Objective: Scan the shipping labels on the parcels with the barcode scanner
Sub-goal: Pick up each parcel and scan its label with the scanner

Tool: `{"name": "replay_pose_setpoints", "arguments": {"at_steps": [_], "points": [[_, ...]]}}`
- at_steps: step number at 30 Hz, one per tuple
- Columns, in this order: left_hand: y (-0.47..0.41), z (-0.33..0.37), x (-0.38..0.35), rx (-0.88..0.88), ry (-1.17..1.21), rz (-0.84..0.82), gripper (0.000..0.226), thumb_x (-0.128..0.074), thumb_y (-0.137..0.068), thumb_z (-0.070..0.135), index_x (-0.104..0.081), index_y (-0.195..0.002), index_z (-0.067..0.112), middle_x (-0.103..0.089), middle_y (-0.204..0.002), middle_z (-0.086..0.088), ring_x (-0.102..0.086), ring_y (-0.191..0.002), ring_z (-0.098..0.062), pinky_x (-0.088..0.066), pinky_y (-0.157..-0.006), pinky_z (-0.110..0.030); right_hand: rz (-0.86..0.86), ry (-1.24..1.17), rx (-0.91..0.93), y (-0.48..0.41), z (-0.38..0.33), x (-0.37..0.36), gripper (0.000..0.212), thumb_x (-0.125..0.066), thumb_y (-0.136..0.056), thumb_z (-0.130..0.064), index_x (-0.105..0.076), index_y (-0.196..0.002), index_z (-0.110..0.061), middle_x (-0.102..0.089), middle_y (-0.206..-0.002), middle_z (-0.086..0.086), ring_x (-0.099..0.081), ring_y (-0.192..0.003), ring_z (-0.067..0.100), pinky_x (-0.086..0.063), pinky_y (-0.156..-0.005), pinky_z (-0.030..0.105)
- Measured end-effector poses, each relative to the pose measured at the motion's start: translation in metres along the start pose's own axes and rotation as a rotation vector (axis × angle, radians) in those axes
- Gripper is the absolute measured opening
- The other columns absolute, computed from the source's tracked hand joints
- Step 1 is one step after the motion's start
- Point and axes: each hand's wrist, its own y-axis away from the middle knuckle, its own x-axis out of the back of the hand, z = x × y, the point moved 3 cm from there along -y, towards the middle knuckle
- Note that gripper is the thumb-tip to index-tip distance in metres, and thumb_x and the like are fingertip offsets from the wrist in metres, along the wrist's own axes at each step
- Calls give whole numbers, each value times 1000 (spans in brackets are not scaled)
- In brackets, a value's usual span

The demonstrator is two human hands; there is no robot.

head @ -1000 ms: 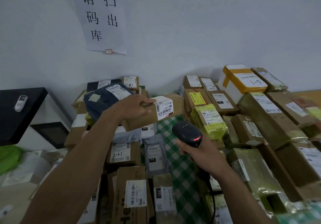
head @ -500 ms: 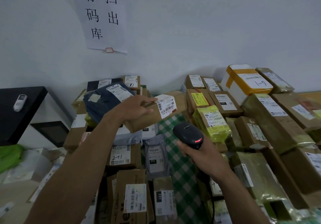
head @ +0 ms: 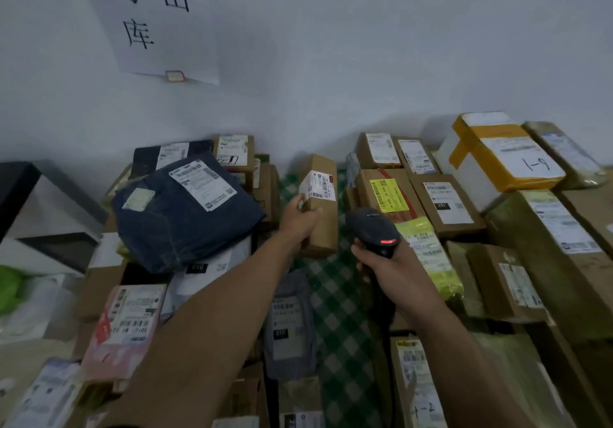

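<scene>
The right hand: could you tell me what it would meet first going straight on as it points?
Probably the cardboard box held by the left hand, near its label; the right hand and its barcode scanner aim that way, though depth is unclear.

On my feed I see the person's body only as two bare forearms, the left forearm point(head: 215, 311) and the right forearm point(head: 451, 331), uncovered from the near edge to the bare left hand point(head: 300, 220) and right hand point(head: 394, 270).

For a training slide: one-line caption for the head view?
Left hand holds a small cardboard box while the right hand holds the barcode scanner beside it.
</scene>
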Motion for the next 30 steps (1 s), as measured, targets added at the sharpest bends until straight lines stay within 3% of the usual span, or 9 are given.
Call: {"name": "replay_pose_setpoints", "arguments": {"at_steps": [3, 6, 9, 11, 17, 20, 22, 28, 30], "points": [[-44, -23, -17, 67, 69, -6, 62, -70, -97, 21, -45, -154, 28, -58, -146, 2, -61, -125, -23, -56, -101, -47, -4, 31, 0, -26, -4, -1, 24, -74, -96, -18, -67, -118, -22, -72, -88, 2, -66, -69, 3, -53, -60, 16], [-69, -33, -31, 114, 173, -36, 50, -67, -101, 20, -50, -148, 26, -64, -129, 4, -64, -107, -19, -60, -81, -37, -3, 72, -12, -50, -3, 2, 25, -75, -96, -25, -67, -119, -28, -76, -94, 1, -70, -78, 7, -51, -66, 21], [-93, -49, -44, 149, 203, -32, 52, -68, -100, 20, -50, -149, 25, -63, -140, -6, -63, -118, -26, -58, -96, -47, 2, 55, -29, -69, 4, 3, 27, -75, -95, -27, -66, -120, -32, -76, -96, 0, -72, -82, 11, -51, -67, 22], [-101, -59, -51, 159, 141, -24, 53, -64, -103, 20, -46, -153, 24, -58, -147, -8, -59, -127, -28, -53, -103, -43, 8, 59, -35, -81, 10, 2, 26, -76, -95, -27, -66, -117, -33, -75, -90, 0, -70, -77, 10, -53, -69, 25], [-84, -99, -63, 175, 53, -20, 76, -74, -86, 16, -41, -152, 35, -61, -133, 4, -61, -113, -20, -53, -67, -22, 19, 49, -76, -104, 29, -5, 30, -77, -93, -33, -65, -120, -32, -74, -84, -5, -70, -75, 9, -57, -74, 32], [-84, -111, -73, 165, 85, 30, 67, -72, -86, 19, -49, -148, 33, -67, -130, 0, -65, -109, -19, -58, -88, -36, 27, 72, -96, -113, 38, -7, 27, -78, -91, -41, -67, -115, -37, -76, -84, -7, -74, -82, 14, -60, -79, 38], [-86, -109, -76, 147, 110, 35, 61, -71, -89, 18, -54, -147, 30, -69, -129, 2, -66, -109, -16, -57, -98, -40, 47, 36, -105, -115, 41, -9, 22, -77, -92, -37, -68, -113, -35, -75, -82, -6, -72, -79, 11, -57, -73, 32], [-107, -72, -78, 62, 111, 112, 47, -70, -95, 11, -59, -141, 14, -58, -116, 9, -57, -107, -10, -46, -88, -21, 62, 18, -95, -117, 43, -11, 27, -77, -92, -37, -67, -117, -33, -76, -83, -6, -73, -78, 10, -59, -76, 31], [-112, -62, -83, 67, 77, 46, 42, -67, -93, 15, -63, -135, 13, -64, -119, 7, -63, -107, -15, -50, -96, -27, 55, 13, -81, -116, 41, -10, 27, -77, -93, -38, -67, -117, -34, -76, -85, -7, -74, -81, 11, -59, -77, 32]]}}
